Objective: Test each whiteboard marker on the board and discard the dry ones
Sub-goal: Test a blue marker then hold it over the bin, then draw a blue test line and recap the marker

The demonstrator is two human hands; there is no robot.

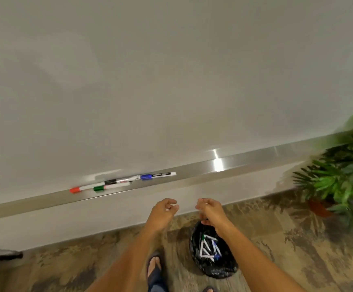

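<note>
1. A smooth, matte white board (171, 81) is filling the upper two thirds of the frame, its surface showing no marks.
2. A long brushed-metal tray (245, 163) is running diagonally across the frame from lower left to right, catching a bright glint right of centre.
3. Four slim cylindrical markers are lying on the tray, left of centre: a red-capped one (80, 189), a green-capped one (108, 187), a black-capped one (121, 180) and a blue-capped one (158, 176), their white barrels overlapping or touching end to end.
4. The left hand (164, 211) is hovering below the tray at lower centre, its grip loosely curled and holding nothing.
5. The right hand (210, 211) is hanging just beside it, fingers likewise loosely curled with nothing in them, above the bin.
6. A round bin (213, 264) lined with a crinkled, glossy black bag is standing on the floor at lower centre right, partly hidden by the right forearm.
7. Several discarded markers (208, 247) are lying crisscrossed inside it, white barrels with green and blue caps.
8. Mottled brown carpet (65, 266) is covering the floor, and a leafy green plant (340, 175) is blurring at the right edge.
</note>
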